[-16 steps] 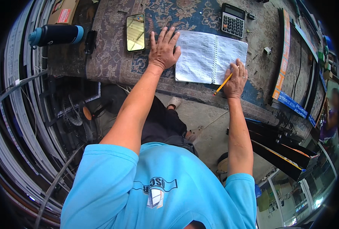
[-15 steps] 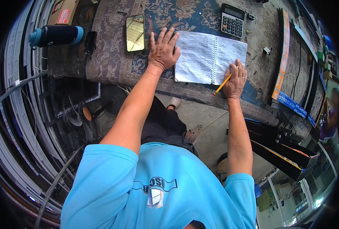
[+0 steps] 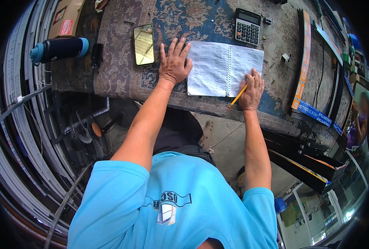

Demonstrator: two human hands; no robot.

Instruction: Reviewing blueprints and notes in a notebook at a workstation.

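An open spiral notebook [image 3: 207, 68] with handwritten pages lies on the patterned cloth of the table. My left hand [image 3: 174, 63] rests palm down at its left edge, fingers spread, holding nothing. Over the lower part of the right page, my right hand [image 3: 253, 92] has its fingers curled round a yellow pencil [image 3: 237, 97]. The pencil's eraser end points down toward the table's front edge; its tip is hidden by the hand. A phone [image 3: 143, 45] lies face up just left of my left hand. Above the notebook sits a grey calculator [image 3: 247, 30] with a dark top.
A dark bottle [image 3: 60, 50] with blue ends lies at the left, near a black object [image 3: 97, 56] and a cardboard box [image 3: 67, 18]. Long taped strips [image 3: 302, 68] lie at the right. Metal profiles [image 3: 18, 137] fill the left side. Another person [image 3: 358, 124] is at the far right.
The whole view has shifted slightly, so the table things appear a little lower and farther left. Both hands keep nearly the same places on the notebook, and the pencil remains in my right hand.
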